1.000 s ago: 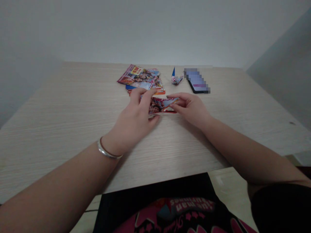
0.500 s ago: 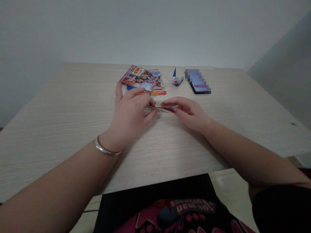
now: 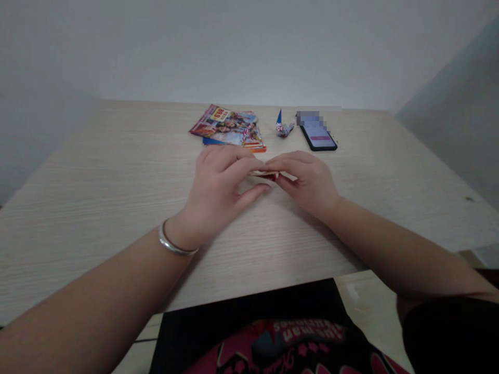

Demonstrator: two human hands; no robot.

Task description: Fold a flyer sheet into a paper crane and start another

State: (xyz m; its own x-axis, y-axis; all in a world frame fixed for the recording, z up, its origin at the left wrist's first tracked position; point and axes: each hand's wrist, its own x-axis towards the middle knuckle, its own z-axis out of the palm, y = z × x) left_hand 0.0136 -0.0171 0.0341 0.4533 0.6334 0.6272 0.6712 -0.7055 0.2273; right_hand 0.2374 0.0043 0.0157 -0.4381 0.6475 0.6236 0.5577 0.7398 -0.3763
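Note:
A small folded piece of paper (image 3: 265, 175), pale above with red at its lower edge, is held edge-on just above the table between both hands. My right hand (image 3: 307, 176) pinches its right end between thumb and fingers. My left hand (image 3: 220, 179), with a silver bangle at the wrist, has its fingers laid along the left part of the paper, while its thumb sits apart below it. Much of the paper is hidden by the fingers.
Behind my left hand lies a stack of colourful printed sheets (image 3: 226, 124). To its right stands a folded paper crane (image 3: 284, 129), blue at one tip, beside a black phone (image 3: 317, 136) with a lit screen. The pale wooden table (image 3: 117, 171) meets a wall at the back.
My left hand has moved right and its thumb has come off the paper. The paper is turned, now showing a pale upper side with red below. My right hand keeps its pinch.

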